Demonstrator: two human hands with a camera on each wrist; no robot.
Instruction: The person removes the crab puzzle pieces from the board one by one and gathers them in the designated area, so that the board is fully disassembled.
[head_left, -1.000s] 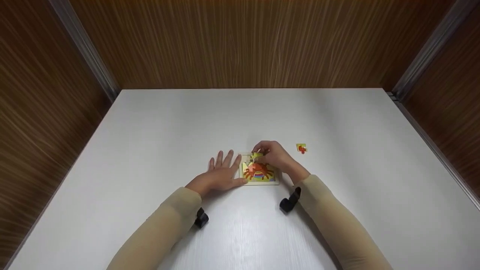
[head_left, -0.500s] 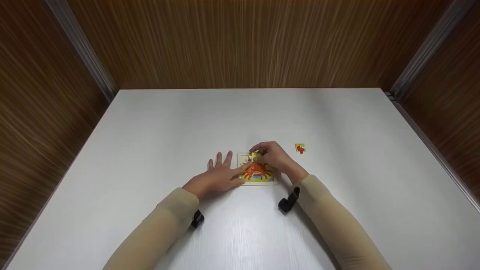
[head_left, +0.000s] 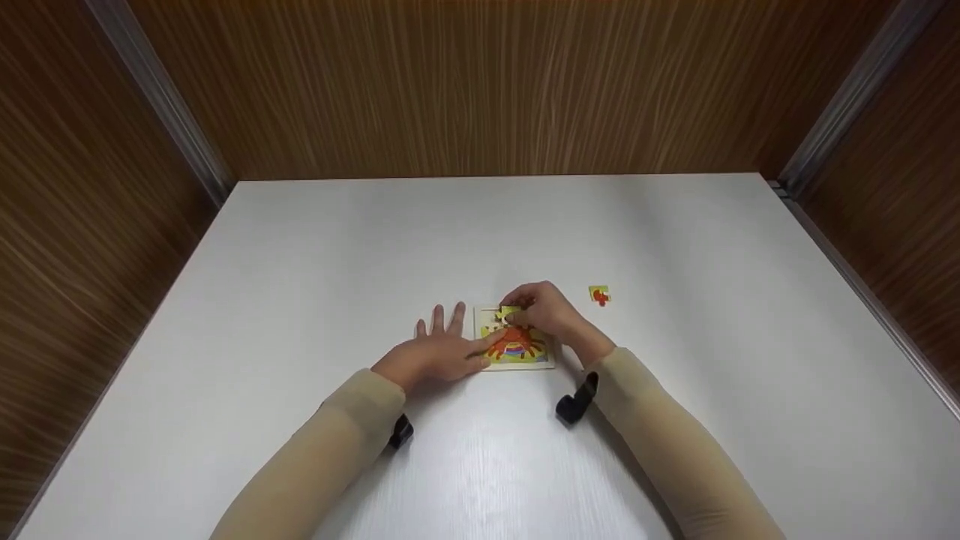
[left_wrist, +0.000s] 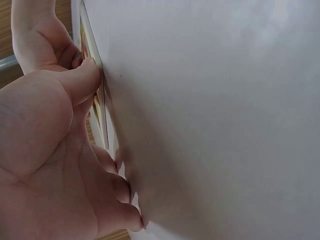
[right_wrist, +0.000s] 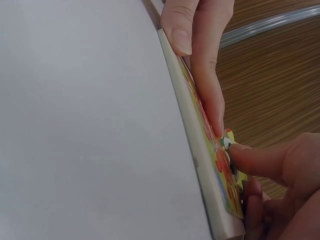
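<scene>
A small wooden puzzle board (head_left: pixel 525 356) with an orange crab picture lies on the white table (head_left: pixel 480 240). My left hand (head_left: pixel 444 339) lies flat beside the board's left side, and its thumb (left_wrist: pixel 85 80) presses against the board's edge (left_wrist: pixel 103 131). My right hand (head_left: pixel 525 309) pinches a yellow puzzle piece (head_left: pixel 511 311) at the board's far part. In the right wrist view one fingertip (right_wrist: pixel 240 156) pushes that piece (right_wrist: pixel 227 143) down onto the board (right_wrist: pixel 192 145). A loose yellow and red piece (head_left: pixel 599 295) lies on the table to the right of my right hand.
Brown wood-grain walls (head_left: pixel 480 82) with metal corner strips (head_left: pixel 161 105) close the table in at the back and both sides. Black wrist camera mounts (head_left: pixel 576 401) sit on both beige sleeves.
My left hand has slid right, so its thumb side now lies against the board. My right hand has stayed over the board's far part with the yellow piece.
</scene>
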